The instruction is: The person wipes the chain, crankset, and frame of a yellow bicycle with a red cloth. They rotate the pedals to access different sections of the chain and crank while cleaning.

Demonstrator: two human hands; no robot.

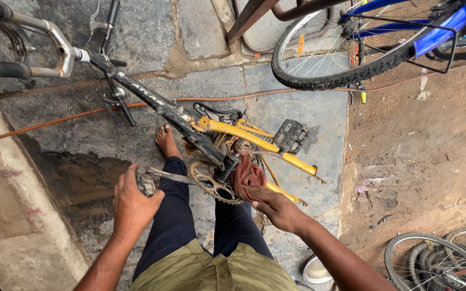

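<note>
Crank arm (171,176) runs lengthwise between my hands: left hand (133,200) closed on its pedal (145,183), right hand (273,205) pressing a cloth (246,175) at the chainring (211,183).

Blue-framed bicycle (438,32) at one o'clock cut off by the top and right edges, pile of bare spoked wheels (443,261) at five o'clock cropped at the corner, grey pedal (145,183) mostly hidden under the left hand (133,202), right hand (273,207) fingertips hidden by a reddish rag (246,175)

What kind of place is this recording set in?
Most likely an outdoor bicycle repair spot. A stripped black-and-yellow bicycle frame lies upside down on stone paving, loose wheels are piled on the dirt, and a blue bicycle stands nearby.
</note>
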